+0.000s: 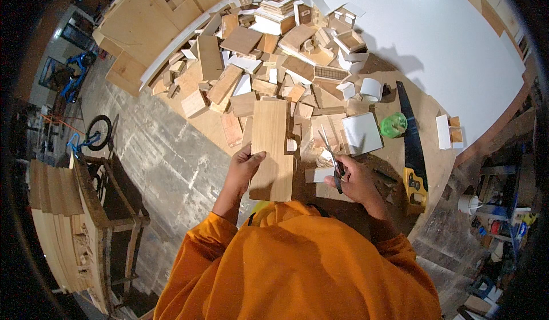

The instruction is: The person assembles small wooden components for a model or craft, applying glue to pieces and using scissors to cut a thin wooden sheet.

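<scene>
Holding a wooden board and black-handled scissors, the orange-clad person faced a wooden-offcut pile.
The left hand pinched the board's left edge before the pile; the right hand curled its fingers around the scissors.

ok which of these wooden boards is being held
The long pale board clasped in the left hand; neither hand holds the boards heaped beyond it.
</scene>
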### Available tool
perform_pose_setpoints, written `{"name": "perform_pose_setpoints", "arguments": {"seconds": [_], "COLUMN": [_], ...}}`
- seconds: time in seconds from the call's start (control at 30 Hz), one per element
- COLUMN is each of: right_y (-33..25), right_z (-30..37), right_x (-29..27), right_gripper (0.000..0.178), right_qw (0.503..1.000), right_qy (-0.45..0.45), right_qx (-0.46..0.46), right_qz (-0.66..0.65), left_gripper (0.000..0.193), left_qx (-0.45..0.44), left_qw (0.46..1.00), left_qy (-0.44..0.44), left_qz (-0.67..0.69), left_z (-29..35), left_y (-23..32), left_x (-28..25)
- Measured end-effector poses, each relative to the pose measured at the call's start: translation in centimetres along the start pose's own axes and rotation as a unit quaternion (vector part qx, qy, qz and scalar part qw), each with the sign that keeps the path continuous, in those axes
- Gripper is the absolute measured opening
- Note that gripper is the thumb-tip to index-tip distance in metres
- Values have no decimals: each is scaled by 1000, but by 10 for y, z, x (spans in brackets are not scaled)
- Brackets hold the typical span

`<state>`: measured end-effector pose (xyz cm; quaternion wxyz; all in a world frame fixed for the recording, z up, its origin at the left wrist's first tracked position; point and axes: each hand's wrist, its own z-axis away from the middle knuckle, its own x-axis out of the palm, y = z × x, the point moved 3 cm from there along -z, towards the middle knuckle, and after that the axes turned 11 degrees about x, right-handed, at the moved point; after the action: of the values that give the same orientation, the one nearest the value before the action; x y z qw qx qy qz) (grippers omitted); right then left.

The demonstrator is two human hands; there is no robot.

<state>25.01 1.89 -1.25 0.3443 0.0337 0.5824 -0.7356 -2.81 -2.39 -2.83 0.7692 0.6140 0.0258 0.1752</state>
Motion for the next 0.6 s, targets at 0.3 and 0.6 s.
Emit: {"name": "perform_pose_setpoints", "arguments": {"seconds": [0.3,0.6], "right_y": [1,-3], "right_z": [2,8], "right_x": [7,5], "right_gripper": [48,44], "right_qw": [1000,1000], "right_qy": [-5,-4], "right_qx": [-4,-3], "right_qz": [4,2], "left_gripper": [15,5], "left_qx": [11,53], "left_qw": [1000,997], "left_qy": [-4,51], "left_qz": [-23,-8], "left_z": [-2,-5], "left_y": [-8,-15], "left_x": [-10,-17]}}
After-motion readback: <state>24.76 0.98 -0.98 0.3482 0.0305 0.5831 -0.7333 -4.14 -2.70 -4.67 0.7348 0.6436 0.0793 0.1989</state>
